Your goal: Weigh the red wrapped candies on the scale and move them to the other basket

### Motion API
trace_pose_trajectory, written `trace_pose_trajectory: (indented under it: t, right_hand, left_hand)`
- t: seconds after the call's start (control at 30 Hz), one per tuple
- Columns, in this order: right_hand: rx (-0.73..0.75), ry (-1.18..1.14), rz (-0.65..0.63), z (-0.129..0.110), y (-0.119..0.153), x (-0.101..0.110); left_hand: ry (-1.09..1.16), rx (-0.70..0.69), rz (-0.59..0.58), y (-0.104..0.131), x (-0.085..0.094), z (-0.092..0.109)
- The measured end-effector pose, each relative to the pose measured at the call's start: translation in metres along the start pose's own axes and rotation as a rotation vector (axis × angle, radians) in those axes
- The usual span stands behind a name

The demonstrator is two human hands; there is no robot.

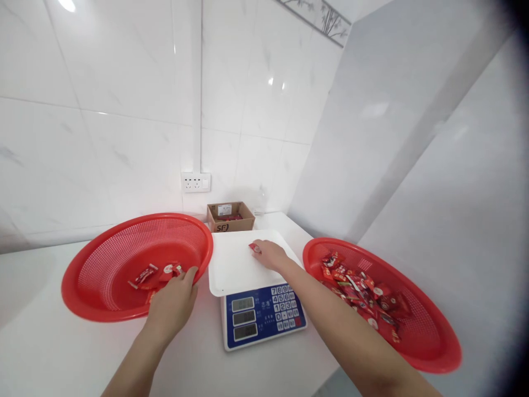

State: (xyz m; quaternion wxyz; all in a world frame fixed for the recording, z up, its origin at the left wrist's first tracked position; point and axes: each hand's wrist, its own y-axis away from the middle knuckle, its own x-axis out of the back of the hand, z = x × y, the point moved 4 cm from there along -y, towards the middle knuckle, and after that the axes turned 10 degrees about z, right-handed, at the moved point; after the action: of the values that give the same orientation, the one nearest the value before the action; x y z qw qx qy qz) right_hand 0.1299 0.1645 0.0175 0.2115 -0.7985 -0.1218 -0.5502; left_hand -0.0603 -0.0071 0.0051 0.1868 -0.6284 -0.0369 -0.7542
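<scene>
My right hand (269, 255) is over the white weighing tray (231, 270) of a digital scale (264, 320), with a small red wrapped packet (253, 247) pinched at its fingertips. My left hand (176, 298) reaches over the near rim of the left red plastic basket (99, 275). Its fingertips are beside red wrapped packets (146, 274) on the basket floor. The palm side and most of the fingers are hidden, so any grip there is unclear. The scale has a blue panel with number keys and three small displays, too faint to read.
On the right, a tilted red basket (438, 331) holds many red wrapped packets (363, 292); my right forearm crosses its near side. A small open cardboard box (233, 225) with red items stands behind the scale, near the tiled wall. A socket plate (196, 182) is above it.
</scene>
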Motion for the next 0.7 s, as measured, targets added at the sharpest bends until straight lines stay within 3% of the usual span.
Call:
trace_pose_trajectory:
  t: [0.1, 0.2, 0.37, 0.43, 0.5, 0.6, 0.7]
  right_hand:
    - [-0.024, -0.004, -0.004, 0.012, 0.003, -0.009]
    - [-0.031, -0.083, 0.023, 0.001, -0.004, -0.009]
    - [0.05, -0.361, 0.085, -0.059, -0.014, 0.002]
    - [0.178, -0.624, 0.1, -0.085, -0.014, 0.009]
    - [0.273, -0.769, 0.112, -0.095, -0.012, 0.017]
    - [0.261, -0.749, 0.175, -0.068, -0.006, 0.03]
    - [0.014, -0.513, 0.247, 0.007, 0.005, 0.045]
  left_hand:
    - [-0.033, 0.0, 0.012, -0.001, -0.001, 0.001]
    - [-0.057, -0.01, 0.025, 0.0, -0.002, 0.001]
    - [-0.076, -0.021, 0.032, 0.0, -0.002, -0.002]
    - [-0.076, -0.035, 0.049, -0.001, -0.003, -0.004]
    - [-0.078, -0.046, 0.068, -0.002, -0.003, -0.006]
    - [-0.067, -0.04, 0.094, -0.004, -0.007, -0.012]
    - [-0.006, 0.015, 0.161, -0.007, -0.015, -0.026]
